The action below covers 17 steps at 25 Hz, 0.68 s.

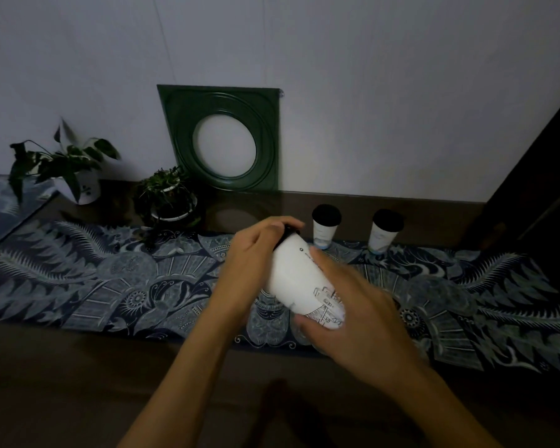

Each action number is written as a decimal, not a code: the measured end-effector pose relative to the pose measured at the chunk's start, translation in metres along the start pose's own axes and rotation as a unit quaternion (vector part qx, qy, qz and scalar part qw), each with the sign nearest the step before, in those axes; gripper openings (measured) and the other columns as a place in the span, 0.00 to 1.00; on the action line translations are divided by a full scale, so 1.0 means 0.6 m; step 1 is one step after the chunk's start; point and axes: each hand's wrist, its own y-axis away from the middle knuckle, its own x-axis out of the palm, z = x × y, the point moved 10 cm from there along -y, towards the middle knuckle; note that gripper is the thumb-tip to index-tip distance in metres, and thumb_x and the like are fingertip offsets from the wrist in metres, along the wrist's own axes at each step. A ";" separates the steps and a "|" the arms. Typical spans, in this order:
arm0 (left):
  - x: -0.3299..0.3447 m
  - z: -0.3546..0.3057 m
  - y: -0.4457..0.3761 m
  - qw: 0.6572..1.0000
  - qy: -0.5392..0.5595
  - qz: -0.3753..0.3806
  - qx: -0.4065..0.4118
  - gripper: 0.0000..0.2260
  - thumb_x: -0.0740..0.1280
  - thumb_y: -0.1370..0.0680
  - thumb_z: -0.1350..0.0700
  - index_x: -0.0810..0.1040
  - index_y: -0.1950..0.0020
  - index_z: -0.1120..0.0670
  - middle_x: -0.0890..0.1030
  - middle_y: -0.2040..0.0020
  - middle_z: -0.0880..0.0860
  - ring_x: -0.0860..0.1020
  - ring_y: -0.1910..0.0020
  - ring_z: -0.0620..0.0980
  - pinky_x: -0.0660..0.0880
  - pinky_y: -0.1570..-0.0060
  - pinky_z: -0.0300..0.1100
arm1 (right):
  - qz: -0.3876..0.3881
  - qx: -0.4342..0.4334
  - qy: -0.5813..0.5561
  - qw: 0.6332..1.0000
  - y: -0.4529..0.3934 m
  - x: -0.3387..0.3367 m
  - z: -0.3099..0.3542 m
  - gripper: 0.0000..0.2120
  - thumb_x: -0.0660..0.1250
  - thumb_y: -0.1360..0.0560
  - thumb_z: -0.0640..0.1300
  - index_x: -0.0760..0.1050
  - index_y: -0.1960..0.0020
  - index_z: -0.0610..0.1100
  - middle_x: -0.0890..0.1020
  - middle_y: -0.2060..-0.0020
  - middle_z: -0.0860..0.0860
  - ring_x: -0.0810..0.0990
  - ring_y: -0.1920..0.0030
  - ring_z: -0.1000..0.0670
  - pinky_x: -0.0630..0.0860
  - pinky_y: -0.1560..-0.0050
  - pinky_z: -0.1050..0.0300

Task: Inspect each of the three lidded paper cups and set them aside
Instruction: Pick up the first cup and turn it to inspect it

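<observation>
A white paper cup [296,276] with a black lid is held tilted above the patterned cloth, lid end pointing away and to the left. My left hand [254,253] grips its lid end. My right hand [353,312] wraps the printed bottom end. Two more white cups with black lids stand upright at the back: one [325,226] just beyond the held cup, the other [385,231] to its right.
A dark patterned cloth [110,286] runs across the brown table. Two potted plants [68,169] [168,197] stand at the back left. A green square frame [222,137] with a round opening leans on the wall. A dark panel [537,176] rises at the right.
</observation>
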 end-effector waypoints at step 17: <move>0.001 -0.027 0.013 0.999 0.024 0.028 0.021 0.15 0.58 0.20 0.55 0.86 0.50 0.50 0.86 0.50 0.48 0.81 0.55 0.45 0.77 0.57 0.38 | 0.050 0.103 -0.220 0.969 0.000 0.002 -0.016 0.40 0.73 0.38 0.61 0.65 0.28 0.61 0.78 0.38 0.55 0.82 0.48 0.53 0.82 0.55 0.56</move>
